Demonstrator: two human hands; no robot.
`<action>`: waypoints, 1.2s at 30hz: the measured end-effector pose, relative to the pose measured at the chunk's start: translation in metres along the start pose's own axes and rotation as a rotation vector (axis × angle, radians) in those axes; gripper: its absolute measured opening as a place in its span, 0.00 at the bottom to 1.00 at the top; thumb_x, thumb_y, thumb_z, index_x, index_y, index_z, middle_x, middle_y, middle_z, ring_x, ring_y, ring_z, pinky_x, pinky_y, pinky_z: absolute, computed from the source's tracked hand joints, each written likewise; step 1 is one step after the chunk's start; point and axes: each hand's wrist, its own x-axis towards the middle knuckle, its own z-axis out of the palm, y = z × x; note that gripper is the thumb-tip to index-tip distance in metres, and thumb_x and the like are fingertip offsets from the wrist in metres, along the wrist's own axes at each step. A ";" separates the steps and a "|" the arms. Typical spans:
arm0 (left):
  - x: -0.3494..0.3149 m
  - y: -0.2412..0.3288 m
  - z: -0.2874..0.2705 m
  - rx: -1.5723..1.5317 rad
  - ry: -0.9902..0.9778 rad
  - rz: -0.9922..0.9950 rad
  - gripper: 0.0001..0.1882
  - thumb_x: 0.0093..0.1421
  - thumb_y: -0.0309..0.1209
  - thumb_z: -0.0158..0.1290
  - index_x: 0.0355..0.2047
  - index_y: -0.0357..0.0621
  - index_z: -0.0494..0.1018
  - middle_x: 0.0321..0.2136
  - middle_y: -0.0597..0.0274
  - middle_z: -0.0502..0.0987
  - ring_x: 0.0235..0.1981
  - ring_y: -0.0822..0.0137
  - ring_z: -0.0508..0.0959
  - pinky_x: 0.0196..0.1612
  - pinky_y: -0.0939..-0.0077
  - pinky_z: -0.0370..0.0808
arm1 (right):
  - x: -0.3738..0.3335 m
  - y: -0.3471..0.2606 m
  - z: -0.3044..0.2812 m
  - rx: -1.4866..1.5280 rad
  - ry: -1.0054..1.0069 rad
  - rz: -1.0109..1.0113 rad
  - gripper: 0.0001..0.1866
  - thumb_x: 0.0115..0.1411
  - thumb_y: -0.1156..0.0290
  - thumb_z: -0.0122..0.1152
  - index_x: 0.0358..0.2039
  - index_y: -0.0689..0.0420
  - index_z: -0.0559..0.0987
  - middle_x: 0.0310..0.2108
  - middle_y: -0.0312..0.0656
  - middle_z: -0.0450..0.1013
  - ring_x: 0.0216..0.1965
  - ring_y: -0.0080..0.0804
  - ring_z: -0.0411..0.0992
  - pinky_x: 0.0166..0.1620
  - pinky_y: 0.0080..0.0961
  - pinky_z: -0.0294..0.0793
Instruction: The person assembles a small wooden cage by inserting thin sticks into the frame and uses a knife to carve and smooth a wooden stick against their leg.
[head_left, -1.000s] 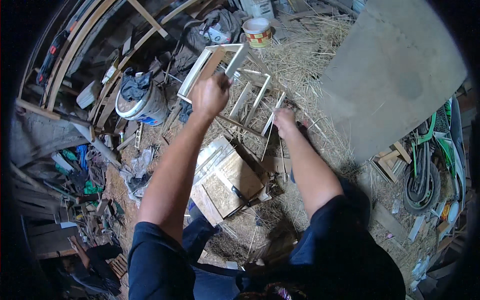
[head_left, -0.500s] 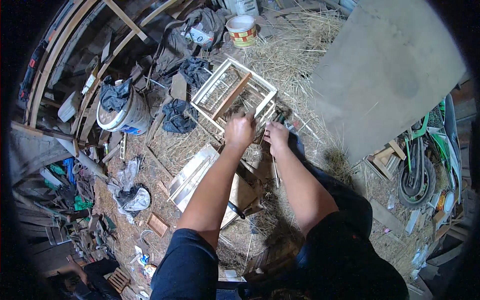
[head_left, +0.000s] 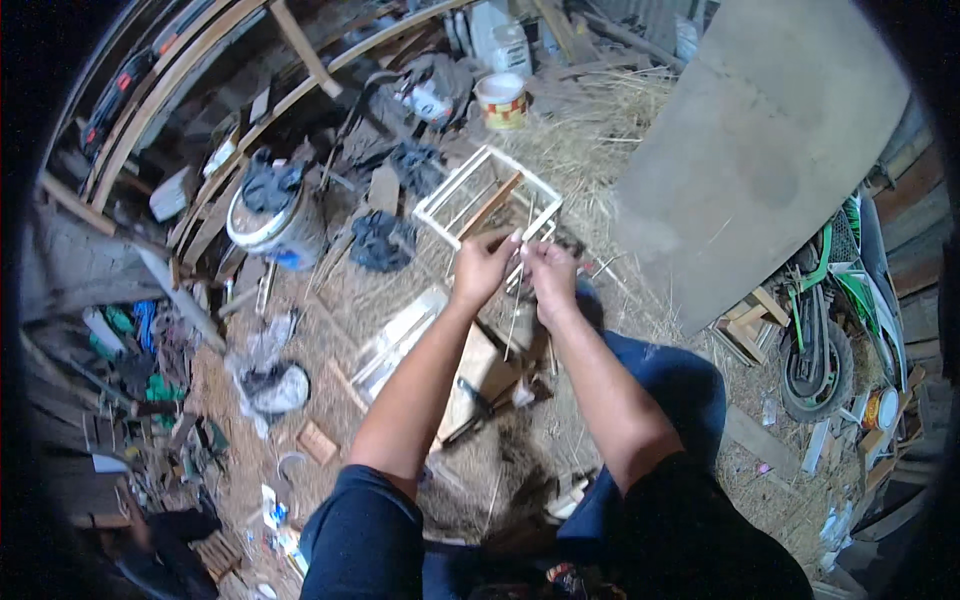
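My left hand (head_left: pixel 483 268) and my right hand (head_left: pixel 550 275) meet at the fingertips, both closed in a pinch. Between them is a thin straw-coloured stick (head_left: pixel 514 325), slanting down toward me with its lower part free. Just beyond my fingers stands a small open cage frame (head_left: pixel 450 180) of pale wood strips, with a reddish-brown bar (head_left: pixel 490 207) across it. Nearer me, below my hands, is a light wooden box (head_left: pixel 470 370), partly hidden by my left forearm. A dark-handled tool (head_left: pixel 475 398) rests on it, its kind blurred.
A large grey board (head_left: pixel 760 150) leans at the right, with a green motorbike (head_left: pixel 820 330) beside it. Left stand a big white bucket (head_left: pixel 262 228) and black plastic (head_left: pixel 380 242); a smaller bucket (head_left: pixel 502 100) is farther off. Straw litters the floor. Another person (head_left: pixel 150 550) is at lower left.
My left hand has come away from the cage frame's edge, and its fingers now meet my right hand's at the stick. The whole view has shifted, with the cage lower in it.
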 end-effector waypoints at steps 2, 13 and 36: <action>-0.015 0.032 -0.021 0.017 0.001 0.022 0.19 0.66 0.39 0.62 0.45 0.33 0.83 0.32 0.58 0.85 0.31 0.72 0.81 0.34 0.75 0.77 | -0.019 -0.028 0.014 0.018 -0.052 -0.092 0.02 0.62 0.76 0.66 0.33 0.60 0.82 0.29 0.35 0.80 0.29 0.20 0.75 0.33 0.20 0.74; -0.176 0.063 -0.171 -0.041 0.361 -0.035 0.17 0.66 0.37 0.61 0.32 0.31 0.83 0.23 0.61 0.81 0.27 0.77 0.77 0.32 0.78 0.73 | -0.158 -0.039 0.089 -0.021 -0.633 -0.093 0.08 0.62 0.71 0.68 0.36 0.63 0.84 0.33 0.37 0.80 0.32 0.20 0.75 0.36 0.20 0.74; -0.426 0.149 -0.249 -0.466 0.646 -0.363 0.12 0.68 0.31 0.60 0.45 0.33 0.81 0.24 0.64 0.79 0.20 0.77 0.77 0.23 0.82 0.74 | -0.181 0.118 0.037 -1.537 -0.410 -0.318 0.14 0.58 0.60 0.70 0.37 0.57 0.82 0.36 0.51 0.81 0.44 0.54 0.77 0.48 0.48 0.74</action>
